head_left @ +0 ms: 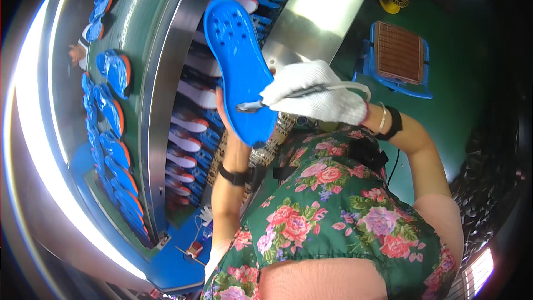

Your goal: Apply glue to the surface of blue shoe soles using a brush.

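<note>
My bare left hand (222, 114) is wrapped round a blue shoe sole (236, 58) from beneath. The sole is raised, its wet-looking inner face turned up and a cluster of small holes at its far end. Most of the left hand's fingers are hidden under it. In a white knit glove, my right hand (319, 91) grips a dark-handled brush (250, 107). Its bristles rest on the sole's near half. A pale tube (355, 85) runs from the handle over the back of the glove.
Left lies a green conveyor belt (145, 11) carrying several blue soles with orange edges (114, 72). Beside it, a rack holds rows of pale and blue shoe parts (189, 124). A metal plate (311, 22) is ahead; a blue stool with brown seat (398, 53) and yellow spool (393, 0) stand right.
</note>
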Available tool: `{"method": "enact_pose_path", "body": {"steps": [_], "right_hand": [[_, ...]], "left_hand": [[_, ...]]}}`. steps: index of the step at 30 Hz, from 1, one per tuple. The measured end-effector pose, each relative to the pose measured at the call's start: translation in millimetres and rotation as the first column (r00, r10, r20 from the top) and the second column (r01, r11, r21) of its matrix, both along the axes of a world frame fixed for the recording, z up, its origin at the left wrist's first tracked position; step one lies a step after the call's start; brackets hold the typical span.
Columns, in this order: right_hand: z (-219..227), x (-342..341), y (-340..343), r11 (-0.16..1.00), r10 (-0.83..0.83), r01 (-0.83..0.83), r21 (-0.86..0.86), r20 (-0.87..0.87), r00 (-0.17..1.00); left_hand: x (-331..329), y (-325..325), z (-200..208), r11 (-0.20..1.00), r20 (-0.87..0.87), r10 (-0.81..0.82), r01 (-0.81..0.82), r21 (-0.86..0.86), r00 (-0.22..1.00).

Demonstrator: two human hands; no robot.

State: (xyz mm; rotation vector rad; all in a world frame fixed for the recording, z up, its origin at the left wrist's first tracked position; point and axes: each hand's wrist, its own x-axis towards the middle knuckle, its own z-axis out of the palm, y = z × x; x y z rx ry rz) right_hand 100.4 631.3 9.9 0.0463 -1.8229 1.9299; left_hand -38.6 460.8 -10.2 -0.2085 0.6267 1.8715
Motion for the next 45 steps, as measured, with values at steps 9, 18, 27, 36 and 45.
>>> {"method": "enact_pose_path", "body": {"steps": [9, 18, 27, 36, 45], "right_hand": [[16.6, -7.4, -2.7, 0.971, 0.162, -0.174, -0.163, -0.084, 0.983], [-20.5, 24.5, 25.5, 0.823, 0.008, 0.122, -0.555, 0.225, 0.974], [-67.2, 29.6, -8.1, 0.867, 0.095, 0.142, -0.477, 0.439, 0.893], [-63.1, 32.7, -14.2, 0.84, 0.189, 0.063, -0.538, 0.4, 0.897], [-52.5, 31.9, -24.0, 0.816, 0.251, 0.005, -0.578, 0.361, 0.898]], "left_hand": [[27.5, -48.4, -10.9, 0.946, -0.282, 0.229, -0.282, -0.161, 0.932], [-117.4, 50.2, 94.2, 0.751, -0.202, 0.06, 0.089, 0.655, 0.978], [-167.2, 156.1, 94.2, 0.931, -0.214, 0.165, -0.081, 0.356, 0.963], [-238.8, 205.7, 122.1, 0.728, -0.261, -0.665, -0.686, -0.016, -0.699], [-282.3, 206.1, 152.7, 0.928, -1.0, 0.001, -0.373, 0.006, -0.011]]}}
